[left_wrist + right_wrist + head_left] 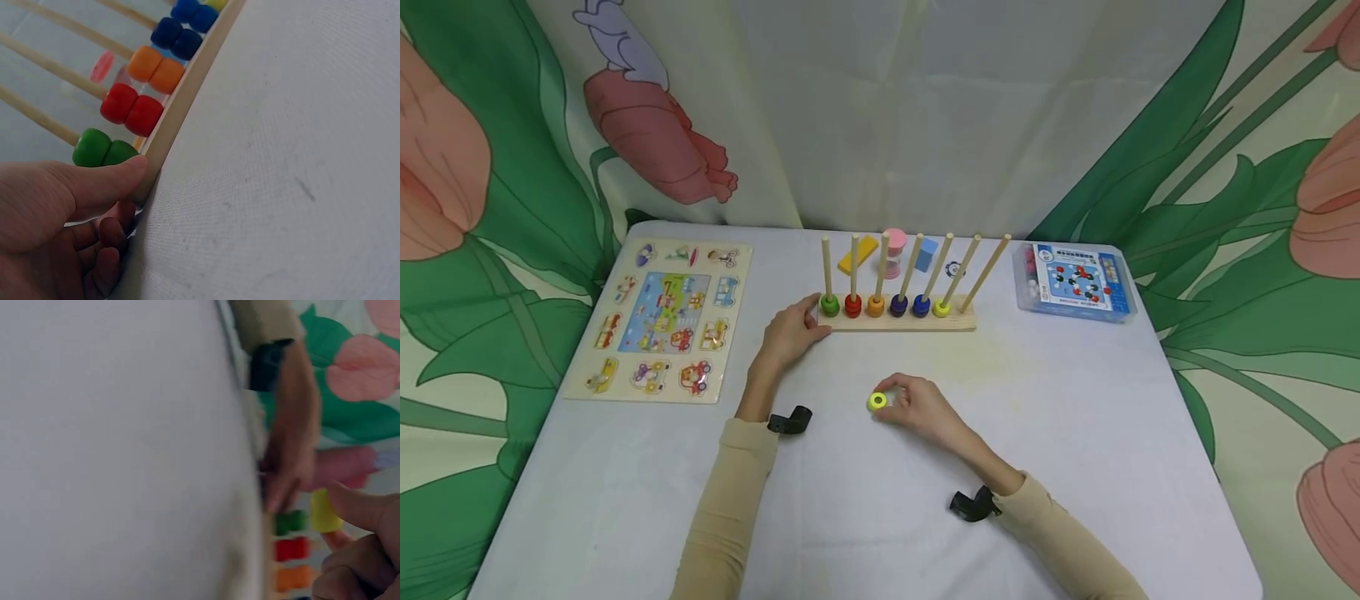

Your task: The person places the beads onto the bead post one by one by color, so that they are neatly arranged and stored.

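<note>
A wooden bead rack (898,326) stands near the back of the table with several upright pegs. Green beads (103,149), red beads (131,109), orange beads (155,69), dark blue beads (898,306), blue beads (921,306) and yellow (942,308) sit low on their own pegs; the rightmost peg (988,271) is bare. My left hand (792,331) grips the rack's left end, thumb on its front edge. In front of the rack, my right hand (921,408) pinches a yellow bead (877,402) between thumb and finger, its hole showing in the head view.
Left of the rack lies a picture puzzle board (730,321). A clear plastic box (1075,282) with a blue label is at the right. Behind the rack are a yellow block (857,254), a pink sand timer (893,250) and a blue block (926,254).
</note>
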`<move>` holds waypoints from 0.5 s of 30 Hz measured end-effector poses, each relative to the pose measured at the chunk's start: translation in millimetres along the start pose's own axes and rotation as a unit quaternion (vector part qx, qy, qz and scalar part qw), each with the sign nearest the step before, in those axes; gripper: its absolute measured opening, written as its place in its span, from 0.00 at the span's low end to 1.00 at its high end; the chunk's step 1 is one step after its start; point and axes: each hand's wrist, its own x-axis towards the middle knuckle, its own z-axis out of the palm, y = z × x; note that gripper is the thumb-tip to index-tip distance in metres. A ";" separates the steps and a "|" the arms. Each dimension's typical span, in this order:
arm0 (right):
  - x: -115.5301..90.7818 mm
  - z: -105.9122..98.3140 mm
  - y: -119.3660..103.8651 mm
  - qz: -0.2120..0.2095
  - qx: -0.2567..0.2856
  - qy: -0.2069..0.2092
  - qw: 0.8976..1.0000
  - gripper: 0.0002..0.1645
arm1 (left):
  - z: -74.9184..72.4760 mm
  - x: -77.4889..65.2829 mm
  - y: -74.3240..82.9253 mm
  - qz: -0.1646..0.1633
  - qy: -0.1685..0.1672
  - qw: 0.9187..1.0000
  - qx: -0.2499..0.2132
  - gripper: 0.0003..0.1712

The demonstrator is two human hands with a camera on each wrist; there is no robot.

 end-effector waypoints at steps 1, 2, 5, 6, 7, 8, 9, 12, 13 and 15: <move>0.3 -3.4 -4.6 -0.007 -0.008 0.019 1.000 0.19 | 0.0 -0.2 -0.3 0.000 -0.001 1.000 0.000 0.39; 0.6 -9.0 -10.9 -0.015 -0.010 0.041 0.999 0.19 | 0.2 -0.4 -0.4 -0.001 -0.001 1.000 0.000 0.39; 2.6 -41.0 -38.3 -0.054 -0.012 0.123 0.991 0.21 | 0.9 -0.9 -1.3 -0.001 -0.002 1.000 -0.003 0.39; 3.9 -54.2 -47.4 -0.074 -0.006 0.149 0.986 0.21 | 1.1 -0.8 -1.6 -0.001 -0.001 1.000 -0.005 0.39; 5.6 -68.6 -56.4 -0.095 -0.001 0.180 0.979 0.21 | 1.2 -0.7 -2.1 -0.002 0.000 1.000 -0.006 0.39; 8.0 -82.7 -64.8 -0.115 -0.001 0.210 0.971 0.21 | 1.2 -0.7 -2.4 -0.003 0.000 1.000 -0.007 0.39; 10.7 -96.4 -72.3 -0.133 -0.009 0.240 0.962 0.22 | 1.0 -0.8 -2.8 -0.004 0.001 1.000 -0.008 0.39; 20.8 -128.8 -85.5 -0.160 -0.039 0.317 0.934 0.23 | 0.3 -1.6 -3.7 -0.010 0.004 1.000 -0.009 0.39; 24.6 -136.7 -87.1 -0.159 -0.050 0.338 0.926 0.23 | 0.0 -2.3 -3.8 -0.012 0.005 1.000 -0.009 0.39; 31.2 -146.7 -86.5 -0.139 -0.070 0.357 0.921 0.24 | -0.1 -3.5 -4.0 -0.014 0.003 1.000 -0.008 0.39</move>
